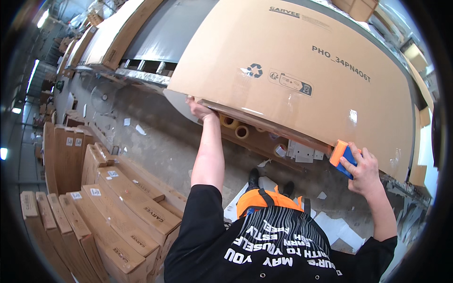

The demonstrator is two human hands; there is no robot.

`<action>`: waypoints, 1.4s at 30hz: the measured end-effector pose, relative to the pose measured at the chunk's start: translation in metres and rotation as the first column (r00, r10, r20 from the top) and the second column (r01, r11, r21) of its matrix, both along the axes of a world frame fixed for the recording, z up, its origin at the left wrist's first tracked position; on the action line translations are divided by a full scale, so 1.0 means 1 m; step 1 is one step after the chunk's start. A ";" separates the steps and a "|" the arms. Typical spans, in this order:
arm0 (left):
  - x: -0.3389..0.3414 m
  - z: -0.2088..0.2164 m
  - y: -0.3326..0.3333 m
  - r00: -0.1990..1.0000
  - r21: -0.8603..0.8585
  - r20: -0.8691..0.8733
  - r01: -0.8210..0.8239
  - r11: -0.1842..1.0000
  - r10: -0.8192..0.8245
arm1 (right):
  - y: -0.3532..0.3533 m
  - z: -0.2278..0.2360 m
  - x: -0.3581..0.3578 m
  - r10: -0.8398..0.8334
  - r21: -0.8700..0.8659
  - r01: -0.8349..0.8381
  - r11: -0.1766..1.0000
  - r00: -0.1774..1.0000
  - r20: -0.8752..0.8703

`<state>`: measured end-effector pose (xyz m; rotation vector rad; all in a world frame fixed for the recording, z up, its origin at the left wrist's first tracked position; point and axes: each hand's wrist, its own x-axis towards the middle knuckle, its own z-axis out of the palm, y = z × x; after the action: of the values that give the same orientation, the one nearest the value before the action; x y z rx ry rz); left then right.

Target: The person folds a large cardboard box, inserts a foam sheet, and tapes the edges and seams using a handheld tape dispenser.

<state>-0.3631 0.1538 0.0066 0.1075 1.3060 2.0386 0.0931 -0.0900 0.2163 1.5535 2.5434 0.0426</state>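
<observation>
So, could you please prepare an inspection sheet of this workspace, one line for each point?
Surface: grey bench, partly covered by the carton.
Job's things: carton lies broad face up; orange-and-blue tool is at its near edge.
Clutter: tape rolls below the carton's near edge; paper scraps on the floor.
Hands: left hand at the carton's near edge, grip unclear; right hand holds the tool.
Cables: nothing seen.
Surroundings: many boxes close together at left.

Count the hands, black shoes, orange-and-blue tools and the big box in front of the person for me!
Hands: 2, left hand and right hand
Black shoes: 2
Orange-and-blue tool: 1
Big box: 1
Total: 6
</observation>
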 end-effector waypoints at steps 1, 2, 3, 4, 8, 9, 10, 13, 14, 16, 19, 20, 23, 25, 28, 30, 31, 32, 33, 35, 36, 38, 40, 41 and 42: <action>0.004 0.010 0.006 0.995 -0.113 0.072 -0.058 0.992 0.067 | -0.001 0.003 0.001 -0.004 0.004 0.004 1.000 1.000 -0.014; 0.005 0.001 0.005 0.897 -0.110 -0.355 -0.321 0.941 0.264 | -0.003 0.008 0.003 -0.006 -0.001 0.006 1.000 1.000 -0.023; 0.002 -0.012 0.003 0.584 -0.083 -0.707 -0.628 0.774 0.398 | 0.000 0.012 0.002 0.020 -0.008 -0.021 1.000 1.000 -0.013; 0.025 -0.004 -0.011 0.469 -0.056 -0.837 -0.584 0.809 0.281 | -0.004 0.007 0.008 -0.004 0.002 0.004 1.000 1.000 0.000; 0.158 0.077 -0.102 -0.450 -0.044 -0.878 0.417 0.908 0.164 | 0.014 -0.003 0.012 0.016 -0.085 -0.017 0.996 1.000 -0.009; 0.192 0.095 -0.108 -0.553 -0.247 -0.826 0.529 0.812 0.109 | 0.017 0.001 0.009 0.015 -0.083 -0.016 0.996 1.000 -0.008; 0.221 0.106 -0.112 -0.671 -0.438 -0.735 0.578 0.689 0.095 | 0.018 0.000 0.006 0.003 -0.122 -0.003 0.992 1.000 -0.001; 0.249 0.121 -0.108 -0.871 -0.740 -0.492 0.415 0.529 -0.005 | 0.023 -0.002 -0.014 0.023 -0.156 -0.029 0.987 0.999 -0.040; 0.248 0.119 -0.110 -0.891 -0.751 -0.453 0.382 0.539 0.000 | 0.022 -0.010 -0.015 0.047 -0.099 -0.056 0.994 0.995 -0.086; 0.247 0.107 -0.107 -0.893 -0.731 -0.448 0.395 0.557 0.045 | 0.016 -0.011 -0.017 0.034 -0.070 -0.038 0.997 0.998 -0.057; 0.242 0.102 -0.105 -0.891 -0.722 -0.452 0.387 0.573 0.033 | -0.003 -0.002 0.020 0.017 -0.103 -0.023 0.994 0.999 -0.051; 0.240 0.104 -0.105 -0.904 -0.727 -0.426 0.353 0.589 0.015 | -0.012 -0.001 0.044 0.025 -0.116 -0.033 0.993 0.997 -0.073; 0.226 0.104 -0.101 -0.913 -0.718 -0.409 0.321 0.618 -0.001 | -0.045 0.012 0.139 -0.070 -0.262 0.066 0.963 0.998 -0.005; 0.232 0.111 -0.107 -0.908 -0.742 -0.418 0.318 0.590 -0.036 | -0.075 0.021 0.209 -0.198 -0.316 0.232 0.920 0.971 0.137; 0.303 0.115 -0.133 -0.898 -0.749 -0.420 0.425 0.508 0.132 | -0.131 0.020 0.310 -0.268 -0.216 0.324 0.921 0.930 0.253; 0.405 0.119 -0.170 -0.947 -0.856 -0.295 0.322 0.405 0.128 | -0.149 0.015 0.333 -0.256 -0.178 0.297 0.938 0.940 0.224; 0.455 0.121 -0.185 -0.919 -0.824 -0.297 0.383 0.418 0.257 | -0.152 0.014 0.342 -0.251 -0.148 0.284 0.947 0.945 0.209; 0.508 0.131 -0.201 -0.928 -0.846 -0.265 0.354 0.398 0.262 | -0.153 0.012 0.346 -0.252 -0.142 0.284 0.948 0.945 0.209; 0.543 0.113 -0.206 -0.853 -0.800 -0.403 0.504 0.324 0.331 | -0.150 0.010 0.344 -0.251 -0.139 0.284 0.949 0.944 0.211; 0.591 0.097 -0.218 -0.807 -0.763 -0.477 0.577 0.293 0.347 | -0.135 -0.002 0.336 -0.230 -0.154 0.269 0.951 0.945 0.232; 0.602 0.096 -0.222 -0.819 -0.773 -0.472 0.562 0.293 0.327 | -0.125 -0.009 0.328 -0.221 -0.168 0.255 0.952 0.954 0.201; 0.603 0.096 -0.225 -0.851 -0.796 -0.434 0.516 0.316 0.296 | -0.117 -0.007 0.309 -0.179 -0.120 0.207 0.971 0.962 0.208; 0.604 0.107 -0.231 -0.836 -0.815 -0.507 0.544 0.197 0.210 | -0.116 -0.009 0.301 -0.214 -0.179 0.243 0.953 0.962 0.168; 0.600 0.098 -0.234 -0.794 -0.765 -0.573 0.607 0.215 0.203 | -0.114 -0.013 0.295 -0.193 -0.200 0.223 0.954 0.968 0.158; 0.603 0.097 -0.237 -0.783 -0.754 -0.595 0.622 0.213 0.181 | -0.116 -0.023 0.291 -0.219 -0.128 0.247 0.961 0.956 0.196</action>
<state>0.2400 -0.0828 0.1038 2.8641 0.3785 0.1633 0.3846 -0.2062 0.1928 1.6944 2.1585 -0.0364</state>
